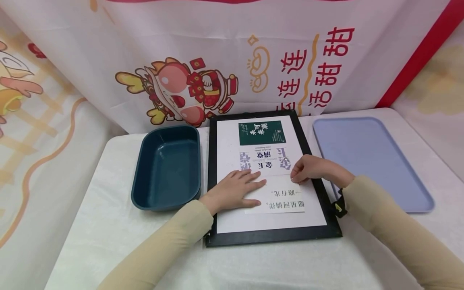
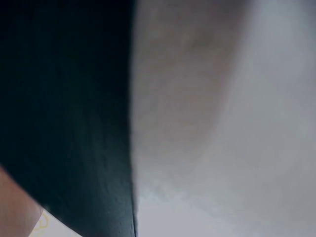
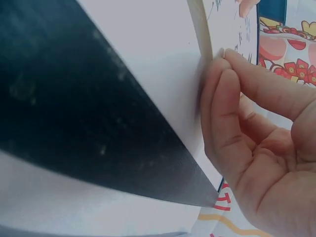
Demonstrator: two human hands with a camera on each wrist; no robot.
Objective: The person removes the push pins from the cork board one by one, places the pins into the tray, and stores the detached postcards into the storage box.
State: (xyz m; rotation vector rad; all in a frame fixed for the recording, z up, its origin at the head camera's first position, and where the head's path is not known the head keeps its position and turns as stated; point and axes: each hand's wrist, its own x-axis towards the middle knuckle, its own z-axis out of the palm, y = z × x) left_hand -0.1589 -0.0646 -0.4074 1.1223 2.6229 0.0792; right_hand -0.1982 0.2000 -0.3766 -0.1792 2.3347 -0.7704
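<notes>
A black-framed white board point(image 1: 315, 217) lies on the table with three printed cards in a column. The far one is a dark green card point(image 1: 250, 139), the middle a white card with purple and black lettering point(image 1: 268, 159), the near a cream card with dark lettering point(image 1: 286, 204). My left hand point(image 1: 233, 190) rests on the board with fingers spread over the cream card's left part. At that card's far right corner, my right hand point(image 1: 311, 168) pinches a small pale pin-like piece point(image 3: 223, 53) between thumb and fingertips, mostly hidden. The left wrist view shows no fingers.
A dark teal basin point(image 1: 168, 169) stands left of the board, close to my left forearm. On the right lies a light blue tray point(image 1: 377, 165), partly beneath my right forearm. White printed cloth point(image 1: 224, 28) hangs behind the white-covered table point(image 1: 108, 209).
</notes>
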